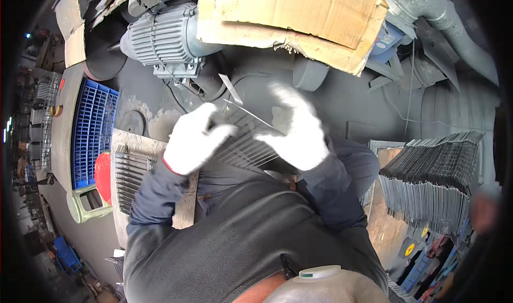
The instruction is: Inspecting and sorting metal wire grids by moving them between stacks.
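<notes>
My left hand point(199, 141), in a white glove, is at the left side of a dark wire rack point(247, 145) with parallel bars, which lies over my lap. Its thumb and fingers stand apart, and the thumb overlaps the rack. On the other side my right hand point(300, 133), gloved the same way and smeared by motion, has its fingers spread and its thumb close to the rack's edge. Neither glove plainly grips anything. Beyond the rack, between the hands, a narrow pale metal strip point(230, 89) sticks up. Whether the thumbs touch the rack is blurred.
A grey electric motor point(163, 38) and a cardboard sheet point(291, 14) are ahead. Wire racks point(131, 174) lie on a board at left, near a blue plastic crate point(93, 134) and a green stool point(88, 206). At right stands a tall stack of racks point(427, 182).
</notes>
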`<state>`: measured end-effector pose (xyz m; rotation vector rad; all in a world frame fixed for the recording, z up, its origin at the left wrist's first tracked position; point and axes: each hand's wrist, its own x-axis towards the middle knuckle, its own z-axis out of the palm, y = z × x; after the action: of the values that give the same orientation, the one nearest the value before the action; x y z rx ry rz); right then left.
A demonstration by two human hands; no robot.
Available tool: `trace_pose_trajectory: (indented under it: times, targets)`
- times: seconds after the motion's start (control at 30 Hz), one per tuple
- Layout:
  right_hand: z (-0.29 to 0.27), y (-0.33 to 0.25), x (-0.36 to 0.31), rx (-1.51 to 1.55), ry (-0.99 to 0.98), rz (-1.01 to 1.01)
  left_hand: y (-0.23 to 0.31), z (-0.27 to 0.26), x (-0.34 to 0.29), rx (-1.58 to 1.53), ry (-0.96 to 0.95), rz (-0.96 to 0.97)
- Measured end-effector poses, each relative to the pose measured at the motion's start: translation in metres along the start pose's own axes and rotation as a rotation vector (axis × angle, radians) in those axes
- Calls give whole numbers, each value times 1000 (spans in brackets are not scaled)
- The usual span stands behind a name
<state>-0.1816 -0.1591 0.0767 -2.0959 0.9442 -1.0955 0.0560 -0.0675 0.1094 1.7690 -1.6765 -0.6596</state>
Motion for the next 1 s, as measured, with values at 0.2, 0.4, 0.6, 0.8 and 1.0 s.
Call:
trace_pose_trajectory:
  times: [0.2,0.4,0.6,0.8,1.0]
  targets:
    - [-16,2,-35,428,110,349,14,79,-20,52,837,238]
    - [-19,19,-82,1267,386,560,6,133,-29,-1633,244,-361]
    - [-40,53,-109,1033,504,483,-40,156,-10,-1414,302,-420]
    - [-85,114,-96,635,-77,960,-43,186,25,-1108,63,-381]
    - [-94,171,-93,551,412,783,-11,217,89,-1220,-196,-488]
